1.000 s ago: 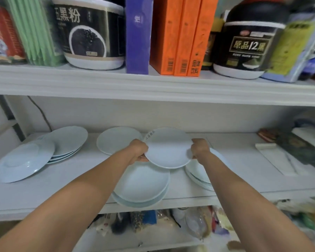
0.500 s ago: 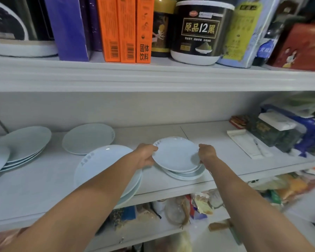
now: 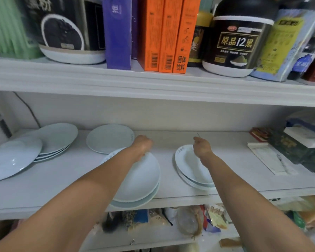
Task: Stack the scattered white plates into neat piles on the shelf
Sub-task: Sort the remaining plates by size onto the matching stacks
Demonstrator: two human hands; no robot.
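White plates lie in several groups on the middle shelf point(image 3: 167, 142). A small pile of plates point(image 3: 191, 171) sits right of centre, and my right hand point(image 3: 202, 148) hovers over its far rim with loosely curled fingers, holding nothing. A second pile point(image 3: 140, 182) sits at the shelf's front edge; my left hand point(image 3: 142, 146) hangs above its back rim, empty. A single plate point(image 3: 107, 139) lies behind that pile. At the left stands a pile of plates point(image 3: 56, 140), with one plate point(image 3: 11, 159) leaning against it.
Boxes and packets point(image 3: 298, 148) crowd the right end of the shelf, with a flat white card point(image 3: 269, 159) in front. The shelf above point(image 3: 153, 82) carries jars and orange boxes point(image 3: 164, 33). Bagged goods point(image 3: 189, 220) fill the shelf below.
Both hands set the plate down onto the right pile and let go. They now hover empty above the shelf, the left one shifted left over the front pile.
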